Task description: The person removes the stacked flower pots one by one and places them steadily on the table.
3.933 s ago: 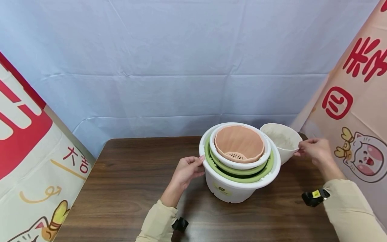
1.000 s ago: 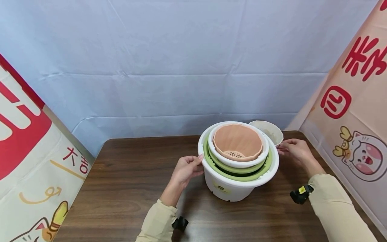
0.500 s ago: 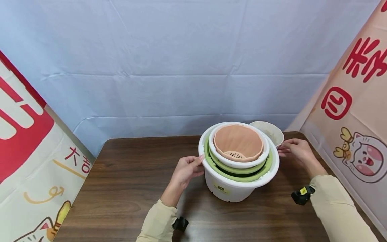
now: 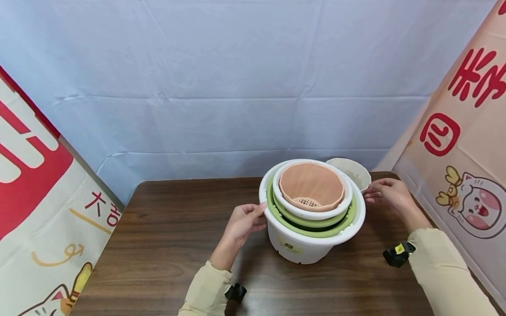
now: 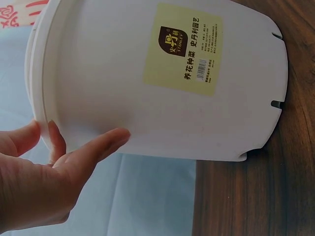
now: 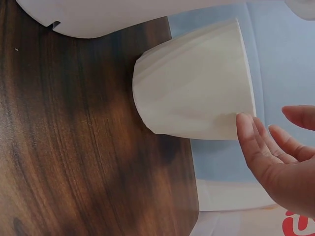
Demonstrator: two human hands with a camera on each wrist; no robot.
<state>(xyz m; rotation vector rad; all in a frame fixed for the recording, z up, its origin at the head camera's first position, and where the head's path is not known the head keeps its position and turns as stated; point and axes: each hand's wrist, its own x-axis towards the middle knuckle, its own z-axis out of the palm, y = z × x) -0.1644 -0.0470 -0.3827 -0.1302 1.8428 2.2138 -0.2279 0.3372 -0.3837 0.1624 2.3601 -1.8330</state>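
Observation:
A large white plastic flower pot [image 4: 302, 250] stands upright on the table, with green and smaller white pots nested inside. The peach pot [image 4: 312, 186] with a grid of holes in its bottom is innermost. My left hand [image 4: 243, 224] pinches the large pot's rim at its left side, thumb on top. Behind the stack at the right stands a cream pot [image 4: 353, 169], partly hidden by it in the head view. My right hand [image 4: 389, 195] has its fingertips at the cream pot's rim; in the right wrist view the thumb [image 6: 300, 117] stands apart from it.
The brown wood table [image 4: 178, 237] reaches back to a pale blue cloth [image 4: 197, 109]. Printed banners hang at the left [image 4: 35, 197] and right [image 4: 462, 166]. A yellow label [image 5: 184, 49] is on the large pot's side.
Over the last few seconds the cream pot has come left, upright behind the stack, with my right hand. Since then my right hand has shifted slightly; my left hand stays at the rim.

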